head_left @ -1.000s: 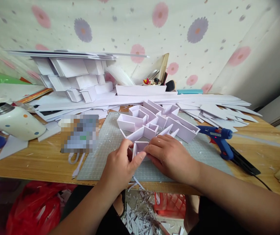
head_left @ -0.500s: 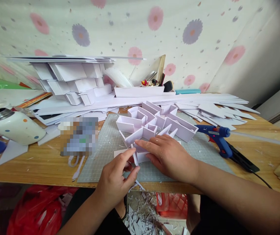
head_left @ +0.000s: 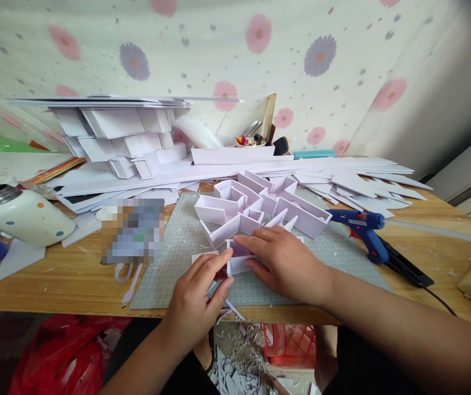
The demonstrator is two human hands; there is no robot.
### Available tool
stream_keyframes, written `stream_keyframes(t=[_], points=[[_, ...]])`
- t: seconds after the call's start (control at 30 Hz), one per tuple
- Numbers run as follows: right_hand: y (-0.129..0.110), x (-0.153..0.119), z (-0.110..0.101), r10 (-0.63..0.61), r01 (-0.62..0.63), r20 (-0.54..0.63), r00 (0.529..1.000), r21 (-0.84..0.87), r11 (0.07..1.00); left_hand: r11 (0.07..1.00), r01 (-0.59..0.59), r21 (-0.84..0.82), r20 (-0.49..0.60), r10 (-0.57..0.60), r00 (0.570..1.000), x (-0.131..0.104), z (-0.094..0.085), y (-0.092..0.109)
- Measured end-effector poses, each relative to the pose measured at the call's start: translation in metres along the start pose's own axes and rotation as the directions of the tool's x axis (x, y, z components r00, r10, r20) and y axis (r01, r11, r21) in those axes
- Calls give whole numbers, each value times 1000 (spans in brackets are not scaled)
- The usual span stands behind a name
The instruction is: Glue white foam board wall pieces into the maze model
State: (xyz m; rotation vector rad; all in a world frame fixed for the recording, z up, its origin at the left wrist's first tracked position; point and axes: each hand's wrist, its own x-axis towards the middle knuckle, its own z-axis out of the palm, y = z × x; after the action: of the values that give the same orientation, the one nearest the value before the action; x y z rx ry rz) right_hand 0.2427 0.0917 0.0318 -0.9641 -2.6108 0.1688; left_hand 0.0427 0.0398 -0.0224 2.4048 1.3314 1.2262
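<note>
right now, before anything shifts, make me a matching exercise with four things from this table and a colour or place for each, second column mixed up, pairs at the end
Things:
1. hot glue gun
2. cutting mat
3. flask
4. left hand

Colours and places:
A. mostly white, with orange and blue dots
B. at the left end of the small white frame
C. mostly blue
D. grey, with grid lines

Pairs: 1-C, 2-D, 3-A, 4-B
</note>
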Motion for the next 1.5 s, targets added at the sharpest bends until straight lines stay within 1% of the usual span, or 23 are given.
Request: stream_keyframes(t=[0.2,0.3,0.4,0.5,0.57,0.67,0.8,0.9,1.0,1.1,1.3,1.5], points=[[2,-1,-1,-16,16,-4,1000,20,1000,999,31,-16,-15,-31,999,-1,0,-1],[3,-2,-5,-11,13,-37,999,54,998,999,41,-30,-23,-42,999,-1,1,-2],[6,-5,-14,-36,42,-79,996,65,997,995,81,-65,-25,-83,996,-2,1,-2],[12,-13,-27,-57,63,-94,994,56,996,989,129,-76,-20,-131,991,-4,0,-3],[16,-20,-35,-56,61,-90,994,58,996,991,122,-55,-24,-123,992,-4,-1,-2],[21,-34,-42,-45,48,-56,997,57,997,997,68,-26,-21,-68,997,-3,-2,-1],[22,-49,-41,-8,8,-7,1000,57,998,1000,13,-19,-2,-13,1000,0,0,-2],[21,-51,-39,7,-7,-5,1000,59,998,1000,-14,-9,-20,14,1000,0,2,-4],[19,-47,-38,-13,14,-4,1000,71,997,999,34,-40,-51,-36,998,-2,4,-5],[18,-43,-37,-15,16,-11,1000,80,997,993,85,-78,-52,-89,995,-4,5,-6],[20,-45,-32,-10,13,-25,1000,103,995,997,40,-64,-65,-44,997,-2,5,-6],[23,-48,-31,-18,20,-17,1000,112,994,994,62,-91,-56,-68,996,-2,6,-5]])
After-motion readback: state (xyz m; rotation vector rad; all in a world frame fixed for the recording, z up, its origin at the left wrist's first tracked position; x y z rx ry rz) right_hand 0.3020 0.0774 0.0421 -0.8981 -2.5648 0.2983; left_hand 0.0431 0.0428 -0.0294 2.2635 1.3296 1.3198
